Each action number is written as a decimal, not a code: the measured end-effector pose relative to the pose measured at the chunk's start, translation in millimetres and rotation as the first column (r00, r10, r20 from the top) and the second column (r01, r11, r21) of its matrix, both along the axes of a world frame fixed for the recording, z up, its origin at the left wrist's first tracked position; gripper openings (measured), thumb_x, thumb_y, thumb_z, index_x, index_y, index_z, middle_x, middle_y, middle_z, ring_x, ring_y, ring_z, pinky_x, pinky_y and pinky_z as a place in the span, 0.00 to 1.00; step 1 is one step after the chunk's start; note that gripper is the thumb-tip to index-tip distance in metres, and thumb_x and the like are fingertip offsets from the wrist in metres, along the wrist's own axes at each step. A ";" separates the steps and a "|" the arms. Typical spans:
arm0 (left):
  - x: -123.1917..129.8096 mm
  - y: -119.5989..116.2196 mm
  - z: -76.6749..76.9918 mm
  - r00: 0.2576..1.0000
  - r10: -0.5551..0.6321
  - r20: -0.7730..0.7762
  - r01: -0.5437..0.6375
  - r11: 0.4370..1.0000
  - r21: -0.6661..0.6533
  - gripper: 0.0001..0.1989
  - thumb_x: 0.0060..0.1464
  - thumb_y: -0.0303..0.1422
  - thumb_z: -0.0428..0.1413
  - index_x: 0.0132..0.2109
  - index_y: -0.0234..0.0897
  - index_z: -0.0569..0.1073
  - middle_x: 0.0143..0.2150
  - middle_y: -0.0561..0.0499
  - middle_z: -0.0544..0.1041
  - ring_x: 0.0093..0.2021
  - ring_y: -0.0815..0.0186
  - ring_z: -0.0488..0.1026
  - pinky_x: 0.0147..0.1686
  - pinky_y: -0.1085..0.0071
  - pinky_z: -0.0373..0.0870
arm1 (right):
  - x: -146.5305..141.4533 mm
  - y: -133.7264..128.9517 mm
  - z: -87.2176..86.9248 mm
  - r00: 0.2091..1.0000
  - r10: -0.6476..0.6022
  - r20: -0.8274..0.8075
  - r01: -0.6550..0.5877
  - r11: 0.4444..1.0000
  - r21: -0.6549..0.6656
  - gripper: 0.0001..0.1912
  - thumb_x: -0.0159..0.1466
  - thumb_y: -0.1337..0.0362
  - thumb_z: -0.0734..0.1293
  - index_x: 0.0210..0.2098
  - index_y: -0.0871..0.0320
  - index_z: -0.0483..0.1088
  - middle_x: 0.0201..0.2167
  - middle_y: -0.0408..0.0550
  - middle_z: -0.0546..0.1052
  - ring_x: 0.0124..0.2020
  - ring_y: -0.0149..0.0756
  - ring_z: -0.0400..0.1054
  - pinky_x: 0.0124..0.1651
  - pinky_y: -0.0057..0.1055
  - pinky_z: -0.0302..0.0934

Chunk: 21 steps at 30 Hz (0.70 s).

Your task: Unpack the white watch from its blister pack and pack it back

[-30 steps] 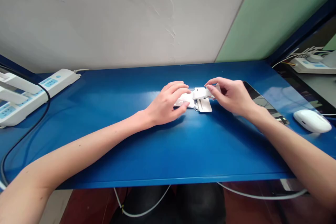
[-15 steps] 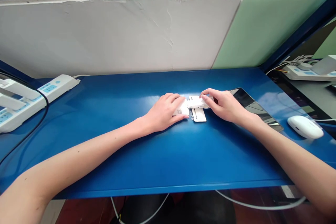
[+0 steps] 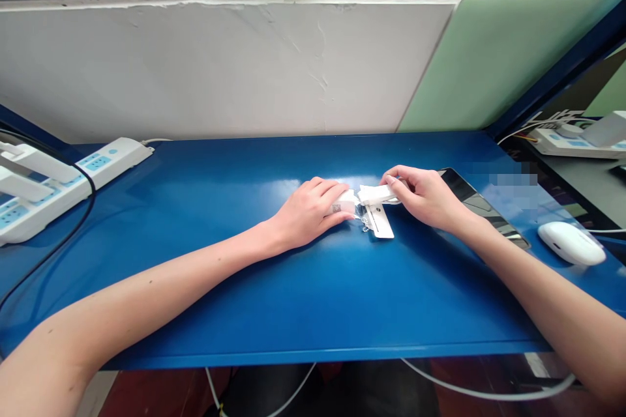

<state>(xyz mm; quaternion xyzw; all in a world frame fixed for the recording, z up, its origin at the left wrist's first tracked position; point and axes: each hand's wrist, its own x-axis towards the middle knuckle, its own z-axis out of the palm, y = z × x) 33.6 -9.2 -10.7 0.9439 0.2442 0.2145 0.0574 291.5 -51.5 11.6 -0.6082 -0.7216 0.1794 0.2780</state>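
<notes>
My left hand (image 3: 313, 214) is closed around a small white box (image 3: 346, 203) with a QR code on its side, resting on the blue tabletop. My right hand (image 3: 428, 199) pinches the right end of a flat white strip (image 3: 376, 194), whose left end lies close to the box's open-looking right side. Beneath the strip, a white card-like piece (image 3: 383, 225) with a dark slot line sits tilted on the table. Small shiny ring-like bits (image 3: 364, 223) and what looks like clear film show between box and card; their kind is unclear.
A dark, glossy tablet-like slab (image 3: 476, 202) lies behind my right wrist, and a white mouse-like object (image 3: 571, 243) is further right. White power strips (image 3: 100, 163) with plugs and a black cable (image 3: 88, 208) line the left. The blue table (image 3: 313, 300) ends at a wall behind.
The white strip and card have shifted slightly right, and the card has turned at an angle. A gap has opened between box and strip, showing clear film and shiny bits.
</notes>
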 end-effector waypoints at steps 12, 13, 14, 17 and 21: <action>-0.2 0.5 -1.5 1.000 -0.002 0.031 0.000 0.999 0.049 0.24 0.67 0.45 0.52 0.59 0.29 0.70 0.54 0.36 0.76 0.52 0.51 0.72 0.52 0.54 0.71 | -5.7 -1.2 -9.2 0.961 -0.003 -0.276 -0.028 0.993 -0.111 0.15 0.70 0.49 0.60 0.40 0.55 0.67 0.20 0.39 0.68 0.21 0.32 0.63 0.25 0.30 0.54; -0.1 0.2 -1.6 1.000 0.007 0.030 -0.008 0.999 0.049 0.24 0.67 0.45 0.51 0.59 0.30 0.70 0.54 0.36 0.76 0.52 0.52 0.72 0.52 0.54 0.71 | -5.8 -1.2 -9.3 0.960 0.003 -0.280 -0.035 0.993 -0.111 0.16 0.70 0.49 0.59 0.39 0.55 0.66 0.20 0.39 0.69 0.21 0.32 0.63 0.25 0.30 0.55; -0.1 0.0 -1.6 1.000 0.013 0.029 -0.015 0.999 0.051 0.24 0.67 0.45 0.51 0.59 0.31 0.70 0.54 0.37 0.77 0.52 0.52 0.72 0.52 0.54 0.71 | -5.8 -1.2 -9.2 0.959 0.016 -0.283 -0.049 0.993 -0.107 0.16 0.71 0.49 0.59 0.39 0.55 0.66 0.21 0.40 0.69 0.21 0.32 0.63 0.26 0.30 0.55; 0.2 -0.2 -1.8 0.999 0.024 0.025 -0.025 0.999 0.048 0.23 0.67 0.45 0.52 0.58 0.33 0.70 0.54 0.38 0.77 0.52 0.53 0.73 0.52 0.55 0.72 | -6.9 -1.8 -9.0 0.957 0.103 -0.273 -0.131 0.987 -0.088 0.16 0.71 0.50 0.58 0.39 0.55 0.67 0.23 0.41 0.70 0.22 0.32 0.62 0.26 0.30 0.55; 0.5 1.0 -2.3 0.999 0.011 0.031 -0.012 1.000 0.022 0.24 0.66 0.46 0.53 0.57 0.31 0.71 0.54 0.37 0.77 0.51 0.52 0.73 0.52 0.54 0.71 | -14.8 -5.6 -11.9 0.981 0.092 -0.169 -0.093 0.996 0.004 0.14 0.72 0.53 0.56 0.38 0.54 0.66 0.26 0.44 0.72 0.24 0.35 0.64 0.28 0.31 0.55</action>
